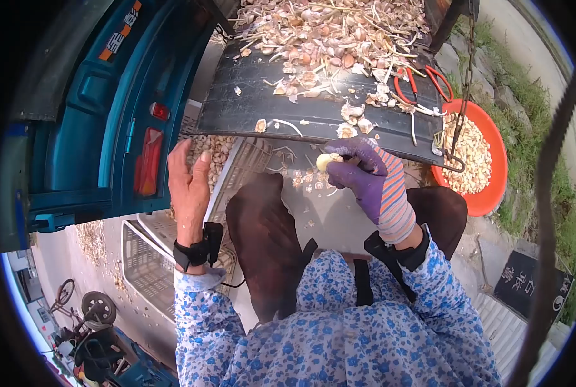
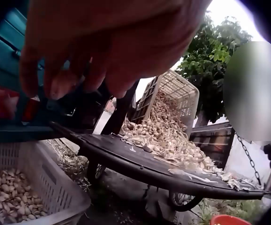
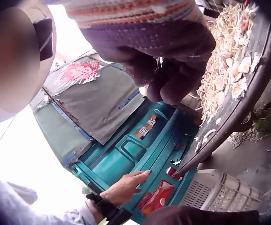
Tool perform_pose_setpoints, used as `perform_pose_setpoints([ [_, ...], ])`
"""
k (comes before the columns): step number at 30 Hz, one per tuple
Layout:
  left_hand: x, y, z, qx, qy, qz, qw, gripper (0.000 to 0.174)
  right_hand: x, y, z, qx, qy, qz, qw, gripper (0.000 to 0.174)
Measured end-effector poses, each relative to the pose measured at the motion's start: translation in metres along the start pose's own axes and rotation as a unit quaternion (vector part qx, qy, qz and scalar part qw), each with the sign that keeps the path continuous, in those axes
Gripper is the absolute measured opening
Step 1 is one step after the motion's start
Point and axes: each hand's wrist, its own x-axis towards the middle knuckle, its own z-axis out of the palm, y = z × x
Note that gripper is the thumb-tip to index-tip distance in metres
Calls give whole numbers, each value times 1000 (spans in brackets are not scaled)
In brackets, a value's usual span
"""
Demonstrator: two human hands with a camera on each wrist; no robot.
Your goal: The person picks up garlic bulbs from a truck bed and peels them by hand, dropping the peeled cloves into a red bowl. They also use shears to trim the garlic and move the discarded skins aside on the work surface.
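Observation:
In the head view my right hand, in a purple and striped glove, pinches a pale peeled garlic clove just below the edge of the dark tailgate. My bare left hand hangs over the crate of cloves at the left, its fingers loosely bent and nothing seen in it. Heaped garlic with stalks and skins covers the back of the tailgate. Red-handled pliers or cutters lie at its right side. In the right wrist view the gloved hand has curled fingers.
An orange basin of pale cloves stands to the right, beside a hanging chain. The teal vehicle panel is at the left. Below it sits a plastic crate. Scraps litter the ground between my knees.

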Motion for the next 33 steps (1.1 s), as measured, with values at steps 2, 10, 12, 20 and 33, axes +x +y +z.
perform_pose_setpoints([
  [2, -14, 76, 6, -422, -143, -182, 876, 34, 3, -3, 5, -89, -2, -41, 995, 25],
  [10, -49, 144, 38, -487, -213, -171, 829, 15, -12, -7, -3, -315, -5, -181, 932, 24],
  [12, -54, 147, 35, -440, -223, -141, 858, 13, -21, -12, -5, -342, -6, -211, 916, 22],
  [20, -47, 147, 1, -532, -394, -199, 722, 7, -50, -44, -41, -107, -136, 59, 983, 29],
  [33, -82, 179, 23, -525, -272, -184, 786, 14, -70, -6, -18, 53, 48, 4, 997, 19],
])
